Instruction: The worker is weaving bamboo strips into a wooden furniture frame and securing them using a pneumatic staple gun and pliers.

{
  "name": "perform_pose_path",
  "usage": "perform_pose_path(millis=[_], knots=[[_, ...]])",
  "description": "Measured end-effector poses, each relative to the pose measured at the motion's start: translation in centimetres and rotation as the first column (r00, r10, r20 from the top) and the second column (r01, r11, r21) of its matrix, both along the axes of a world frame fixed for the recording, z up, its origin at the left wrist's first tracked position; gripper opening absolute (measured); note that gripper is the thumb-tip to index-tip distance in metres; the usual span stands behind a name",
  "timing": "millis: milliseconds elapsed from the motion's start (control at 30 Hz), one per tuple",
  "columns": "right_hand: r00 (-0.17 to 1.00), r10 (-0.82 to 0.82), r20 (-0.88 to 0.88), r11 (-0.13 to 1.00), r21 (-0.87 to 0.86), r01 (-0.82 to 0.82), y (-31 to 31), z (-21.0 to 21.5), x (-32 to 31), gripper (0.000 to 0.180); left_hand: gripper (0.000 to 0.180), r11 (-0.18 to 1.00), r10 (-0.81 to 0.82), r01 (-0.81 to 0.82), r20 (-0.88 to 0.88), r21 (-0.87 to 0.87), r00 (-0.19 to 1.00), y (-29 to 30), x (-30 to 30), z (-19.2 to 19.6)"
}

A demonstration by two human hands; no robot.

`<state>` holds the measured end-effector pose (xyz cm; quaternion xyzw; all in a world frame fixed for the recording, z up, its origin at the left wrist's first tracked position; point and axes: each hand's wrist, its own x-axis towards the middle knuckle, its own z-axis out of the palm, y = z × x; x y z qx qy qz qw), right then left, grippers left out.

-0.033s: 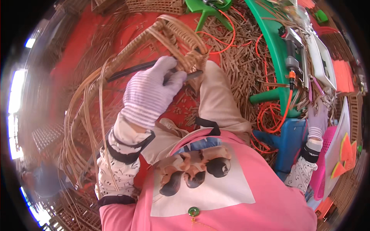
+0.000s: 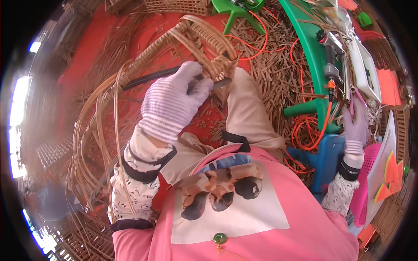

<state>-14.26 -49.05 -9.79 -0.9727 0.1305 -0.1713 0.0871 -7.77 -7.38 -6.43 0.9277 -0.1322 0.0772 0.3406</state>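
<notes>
Head view: left hand [image 2: 172,104] tight around dark bar [image 2: 152,78], right hand [image 2: 356,124] (grip unclear) near green table's edge [image 2: 311,48], well apart.

A tan, partly woven wicker frame [image 2: 221,67] slants, loose strands [image 2: 99,102] trailing left.

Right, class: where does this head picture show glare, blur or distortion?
Head view: white glare along the far-left edge; head view: hazy, smeared left background; head view: green table edge bowed, likely partly by the fisheye; head view: left hand and woven piece comparatively crisp.
</notes>
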Motion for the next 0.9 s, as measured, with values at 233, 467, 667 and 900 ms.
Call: perform_pose_path(millis=[233, 467, 667, 900], knots=[[0.266, 0.903, 0.339, 0.216, 0.178, -0.960, 22.3, 2.5, 8.9, 0.046, 0.022, 0.987, 0.022, -0.020, -0.013, 0.158, 1.000, 0.0, -0.3, 0.2], [0.223, 0.956, 0.192, 0.141, 0.364, -0.921, 24.2, 2.4, 11.9, 0.039, 0.029, 0.983, 0.008, -0.012, 0.020, 0.182, 1.000, 0.4, 0.0, -0.4], [0.175, 0.978, 0.114, 0.129, 0.327, -0.936, 24.3, 3.0, 12.7, 0.035, 0.032, 0.969, 0.101, -0.102, 0.015, 0.224, 0.995, -0.3, -0.7, -0.5], [0.162, 0.985, 0.052, 0.116, 0.489, -0.865, 24.5, 3.3, 13.3, 0.030, 0.031, 0.988, 0.035, -0.035, 0.003, 0.152, 0.999, 0.4, -0.3, -0.1]])
